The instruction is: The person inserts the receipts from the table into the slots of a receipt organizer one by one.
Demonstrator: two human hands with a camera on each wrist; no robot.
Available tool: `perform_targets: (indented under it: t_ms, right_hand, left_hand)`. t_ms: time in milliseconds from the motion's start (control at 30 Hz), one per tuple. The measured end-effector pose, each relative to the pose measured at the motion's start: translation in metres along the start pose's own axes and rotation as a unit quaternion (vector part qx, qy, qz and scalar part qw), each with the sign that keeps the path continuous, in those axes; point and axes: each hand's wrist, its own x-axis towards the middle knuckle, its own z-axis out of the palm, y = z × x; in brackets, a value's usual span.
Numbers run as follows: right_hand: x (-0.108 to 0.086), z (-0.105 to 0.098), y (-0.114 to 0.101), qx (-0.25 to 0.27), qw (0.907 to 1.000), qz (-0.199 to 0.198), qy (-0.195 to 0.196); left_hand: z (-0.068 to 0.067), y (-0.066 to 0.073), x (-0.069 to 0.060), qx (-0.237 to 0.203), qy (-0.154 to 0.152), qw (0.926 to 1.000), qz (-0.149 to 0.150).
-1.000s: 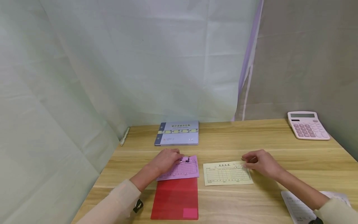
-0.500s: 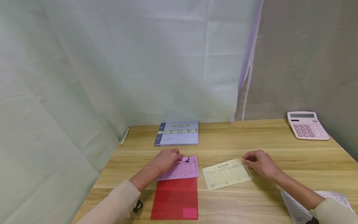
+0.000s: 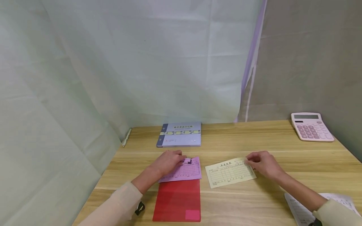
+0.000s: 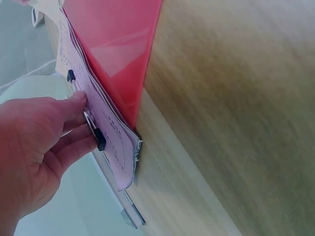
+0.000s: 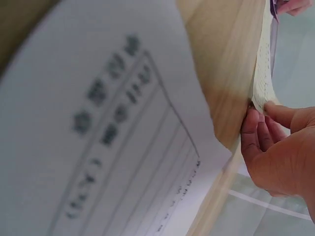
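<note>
Left hand (image 3: 167, 163): thumb and fingers pinch the wire clip (image 4: 89, 121) with black ends, at the far edge of a stack of pink printed forms (image 3: 186, 171). The pink forms lie over the far part of a red clipboard (image 3: 178, 199), which rests on the wooden table (image 3: 226, 207) and bears a pink label (image 3: 192, 215) at its near right corner. Right hand (image 3: 264, 164): thumb and fingertips pinch the far right corner of a yellow printed slip (image 3: 230, 173), which is just right of the pink forms, apart from them and slightly slanted. A white printed form (image 3: 301, 207) lies partly beneath the right forearm. Behind stand out a blue-grey book (image 3: 179, 135), a pen (image 3: 126, 137) at left and a pink calculator (image 3: 311, 127) at right.
</note>
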Motion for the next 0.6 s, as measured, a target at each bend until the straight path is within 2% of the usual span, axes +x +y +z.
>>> perform_targets:
  t_ms: [267, 467, 600]
  right_hand:
    - [0.004, -0.003, -0.001, 0.014, 0.9999, 0.003, 0.002]
    - [0.013, -0.011, -0.022, 0.072, 0.997, 0.023, -0.019]
    - [0.021, -0.007, -0.04, 0.127, 0.9899, 0.041, -0.047]
  left_hand:
    - [0.002, 0.0, 0.0, 0.007, 0.012, 0.9999, 0.009]
    - [0.001, 0.0, 0.001, 0.006, 0.012, 0.9999, 0.007]
    - [0.001, 0.0, 0.002, 0.011, 0.009, 0.9999, 0.007]
